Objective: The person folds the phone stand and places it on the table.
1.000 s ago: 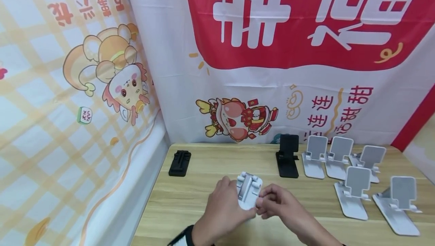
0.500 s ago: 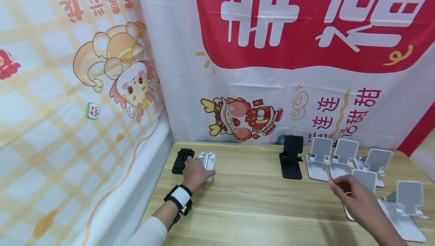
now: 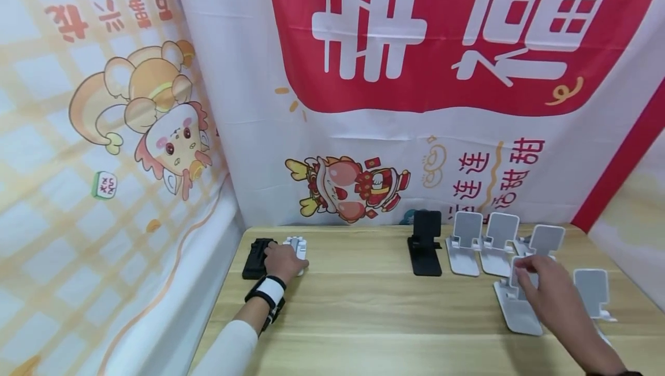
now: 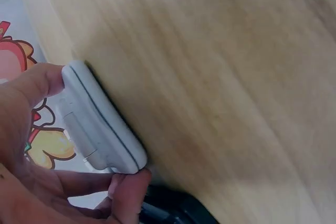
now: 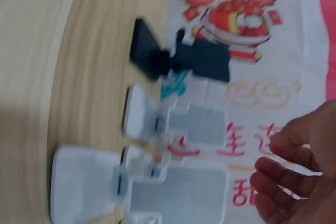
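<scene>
My left hand [image 3: 281, 263] pinches a folded white phone stand [image 4: 105, 116] between thumb and fingertips at the back left of the table. Right beside it lies a folded black phone stand [image 3: 253, 261], partly covered by that hand in the head view. My right hand [image 3: 552, 290], fingers loosely curled and holding nothing, hovers over an unfolded white phone stand [image 3: 519, 313] on the right side. In the right wrist view, the fingers [image 5: 270, 166] stay apart from the unfolded stands.
An unfolded black phone stand [image 3: 426, 252] and several white ones, such as this white stand [image 3: 464, 252], stand along the back right. Another white stand [image 3: 591, 292] is farther right. A printed cloth [image 3: 353, 127] hangs behind the table [image 3: 374, 318].
Both hands were at the white folded stand mid-table; my left hand has carried it to the back left beside the black one. My right hand has moved away to the right, over the unfolded stands.
</scene>
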The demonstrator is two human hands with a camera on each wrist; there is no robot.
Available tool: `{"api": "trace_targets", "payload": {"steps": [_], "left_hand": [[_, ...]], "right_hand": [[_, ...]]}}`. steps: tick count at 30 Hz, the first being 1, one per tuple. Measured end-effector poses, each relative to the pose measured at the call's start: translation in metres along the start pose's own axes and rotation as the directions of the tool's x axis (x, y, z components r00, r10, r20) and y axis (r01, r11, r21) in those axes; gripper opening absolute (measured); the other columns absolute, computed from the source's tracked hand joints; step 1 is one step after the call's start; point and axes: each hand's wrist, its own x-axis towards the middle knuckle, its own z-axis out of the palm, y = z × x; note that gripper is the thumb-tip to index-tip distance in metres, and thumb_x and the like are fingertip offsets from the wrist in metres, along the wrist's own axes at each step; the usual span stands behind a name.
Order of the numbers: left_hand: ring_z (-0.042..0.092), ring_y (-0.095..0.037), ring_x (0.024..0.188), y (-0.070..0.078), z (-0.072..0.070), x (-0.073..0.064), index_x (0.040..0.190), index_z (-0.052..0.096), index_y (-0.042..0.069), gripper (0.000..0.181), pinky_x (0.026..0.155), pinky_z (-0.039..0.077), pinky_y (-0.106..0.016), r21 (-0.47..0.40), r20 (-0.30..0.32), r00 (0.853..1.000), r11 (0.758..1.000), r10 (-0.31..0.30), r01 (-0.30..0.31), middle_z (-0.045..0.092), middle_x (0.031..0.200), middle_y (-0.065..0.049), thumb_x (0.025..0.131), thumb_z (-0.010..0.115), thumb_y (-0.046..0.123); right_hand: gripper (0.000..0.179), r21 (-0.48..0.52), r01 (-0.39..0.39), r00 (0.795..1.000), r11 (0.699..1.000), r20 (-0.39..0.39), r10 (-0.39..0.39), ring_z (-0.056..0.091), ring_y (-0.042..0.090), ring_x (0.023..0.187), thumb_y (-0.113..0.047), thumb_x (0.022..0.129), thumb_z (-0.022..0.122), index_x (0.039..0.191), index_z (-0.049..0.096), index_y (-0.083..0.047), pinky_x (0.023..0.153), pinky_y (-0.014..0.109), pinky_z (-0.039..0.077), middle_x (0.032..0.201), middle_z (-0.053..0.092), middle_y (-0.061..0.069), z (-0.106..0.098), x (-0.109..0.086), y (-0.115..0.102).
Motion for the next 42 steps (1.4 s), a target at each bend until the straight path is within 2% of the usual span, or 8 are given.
{"api": "trace_targets", "payload": {"steps": [8,15,22,28,31,34,38,42], "left_hand": [[0.042,-0.037,0.091,0.003,-0.013,-0.007,0.062,0.057,0.003,0.039,0.055,0.044,-0.038,-0.012,0.075,0.997,1.0,-0.005,0.005,0.045,0.097,-0.027,0.07,0.076,0.037],[0.045,-0.035,0.086,0.002,-0.01,-0.016,0.068,0.059,-0.003,0.048,0.054,0.047,-0.039,0.013,-0.016,0.999,1.0,0.029,-0.029,0.047,0.095,-0.026,0.07,0.079,0.041],[0.046,-0.038,0.089,-0.003,0.004,-0.03,0.11,0.057,-0.021,0.082,0.068,0.051,-0.047,-0.024,-0.197,0.978,0.996,0.074,-0.08,0.05,0.098,-0.029,0.08,0.069,0.054],[0.04,-0.033,0.099,0.016,-0.023,-0.063,0.12,0.053,-0.014,0.077,0.079,0.045,-0.043,-0.212,-0.135,0.989,0.974,0.053,-0.081,0.044,0.11,-0.025,0.097,0.037,0.058],[0.043,-0.03,0.107,0.036,-0.039,-0.091,0.127,0.051,-0.008,0.076,0.086,0.048,-0.042,-0.337,-0.073,0.992,0.934,0.101,-0.119,0.047,0.117,-0.022,0.099,0.027,0.058],[0.05,-0.027,0.108,0.057,-0.051,-0.119,0.133,0.049,-0.005,0.07,0.088,0.052,-0.041,-0.479,0.002,0.979,0.859,0.205,-0.179,0.051,0.121,-0.019,0.101,0.027,0.053],[0.059,-0.019,0.097,0.082,-0.062,-0.154,0.136,0.047,-0.001,0.06,0.083,0.055,-0.037,-0.638,0.115,0.935,0.747,0.335,-0.189,0.059,0.113,-0.009,0.102,0.034,0.047],[0.067,-0.019,0.08,0.102,-0.068,-0.184,0.133,0.046,-0.006,0.054,0.071,0.059,-0.034,-0.812,0.221,0.874,0.578,0.432,-0.081,0.067,0.096,-0.006,0.1,0.047,0.036]], "right_hand": [[0.032,-0.116,0.177,0.983,0.977,-0.018,-0.18,0.054,0.043,0.08,0.008,0.066,0.075,0.096,0.065,0.009,0.067,0.057,0.045,0.089,0.059,0.026,0.011,0.015,0.031],[0.025,-0.127,0.119,0.98,0.985,0.177,-0.096,0.057,0.039,0.083,0.01,0.072,0.072,0.097,0.067,0.008,0.072,0.058,0.049,0.088,0.063,0.022,0.015,0.028,0.038],[0.017,-0.159,0.106,0.943,0.981,0.329,-0.049,0.061,0.032,0.076,0.008,0.072,0.073,0.089,0.07,0.004,0.069,0.055,0.053,0.081,0.067,0.015,0.014,0.046,0.043],[0.014,-0.167,0.108,0.927,0.98,0.373,-0.039,0.057,0.023,0.069,0.005,0.075,0.074,0.086,0.073,-0.003,0.065,0.05,0.055,0.079,0.067,0.008,0.007,0.048,0.039],[0.015,-0.179,0.154,0.925,0.972,0.372,-0.078,0.054,0.019,0.067,0.003,0.075,0.074,0.084,0.072,-0.008,0.06,0.045,0.055,0.076,0.065,0.003,0.0,0.046,0.03],[0.017,-0.139,0.25,0.933,0.958,0.3,-0.199,0.057,0.019,0.068,0.004,0.074,0.073,0.082,0.071,-0.011,0.059,0.042,0.053,0.076,0.064,-0.001,-0.005,0.041,0.009],[0.02,-0.058,0.367,0.919,0.928,0.175,-0.352,0.062,0.019,0.072,0.004,0.072,0.074,0.084,0.072,-0.011,0.059,0.038,0.055,0.079,0.065,-0.002,-0.009,0.039,-0.04],[0.022,0.011,0.4,0.907,0.916,0.137,-0.398,0.062,0.017,0.074,0.003,0.072,0.075,0.088,0.071,-0.012,0.057,0.033,0.057,0.085,0.066,-0.001,-0.013,0.038,-0.099]]}}
